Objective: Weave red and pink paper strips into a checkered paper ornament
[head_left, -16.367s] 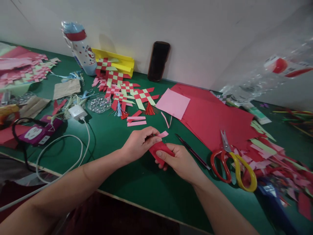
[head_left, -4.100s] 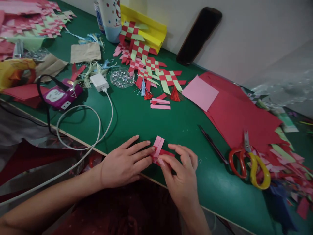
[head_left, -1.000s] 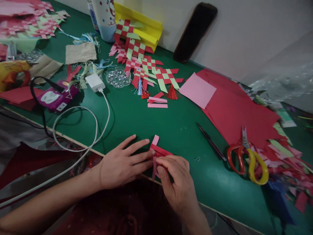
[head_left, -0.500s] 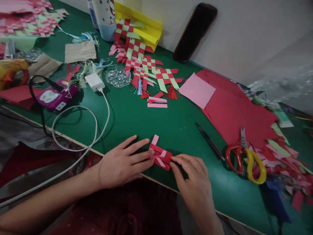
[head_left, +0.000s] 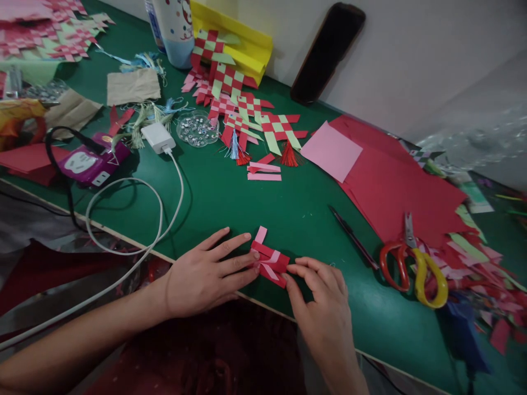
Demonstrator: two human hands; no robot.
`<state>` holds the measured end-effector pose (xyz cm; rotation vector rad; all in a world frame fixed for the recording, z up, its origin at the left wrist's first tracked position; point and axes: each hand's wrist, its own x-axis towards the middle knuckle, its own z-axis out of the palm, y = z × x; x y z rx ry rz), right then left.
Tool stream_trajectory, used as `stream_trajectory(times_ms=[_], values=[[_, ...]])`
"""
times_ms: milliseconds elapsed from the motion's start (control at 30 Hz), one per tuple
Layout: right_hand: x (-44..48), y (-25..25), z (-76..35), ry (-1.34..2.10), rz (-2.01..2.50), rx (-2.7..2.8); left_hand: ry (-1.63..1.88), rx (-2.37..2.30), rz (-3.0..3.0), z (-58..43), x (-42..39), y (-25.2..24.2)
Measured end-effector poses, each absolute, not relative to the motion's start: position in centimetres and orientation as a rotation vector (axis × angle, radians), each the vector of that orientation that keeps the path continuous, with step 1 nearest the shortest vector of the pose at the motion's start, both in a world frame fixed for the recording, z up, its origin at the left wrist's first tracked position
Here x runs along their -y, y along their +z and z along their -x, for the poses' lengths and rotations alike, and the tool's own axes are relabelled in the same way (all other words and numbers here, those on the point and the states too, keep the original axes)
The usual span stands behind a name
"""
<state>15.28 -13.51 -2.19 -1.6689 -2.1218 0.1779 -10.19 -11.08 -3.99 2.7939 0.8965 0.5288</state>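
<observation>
The red paper (head_left: 281, 265), crossed by pink strips (head_left: 261, 235), lies on the surface (head_left: 214, 203) under the tips of the left hand's (head_left: 208, 274) spread fingers; the right hand's (head_left: 323, 296) thumb and forefinger pinch its right edge. Light, steady pressure should keep the strips straight. The bottle's (head_left: 178, 46) print is unreadable.

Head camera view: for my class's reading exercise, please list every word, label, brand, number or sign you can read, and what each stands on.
No word, brand or number is readable.
Purple power socket: a pale triangle-shaped mark; any lettering is too small.
Spotted bottle: red print, too small to read.
Blue container beside it: markings too blurred.
Green-and-white packet: too blurred.
</observation>
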Motion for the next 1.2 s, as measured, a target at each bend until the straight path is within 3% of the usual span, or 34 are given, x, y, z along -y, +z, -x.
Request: stream_trajectory(times_ms=[867, 1200], values=[[13.25, -2.16, -14.99, 0.103, 1.588, 2.191, 0.527, -0.908, -2.804, 10.14, 11.11, -3.82], [13.01, -1.94, -15.02, 0.251, 1.679, 2.152, 0.558, -0.918, -2.810, 10.13, 11.11, -3.83]])
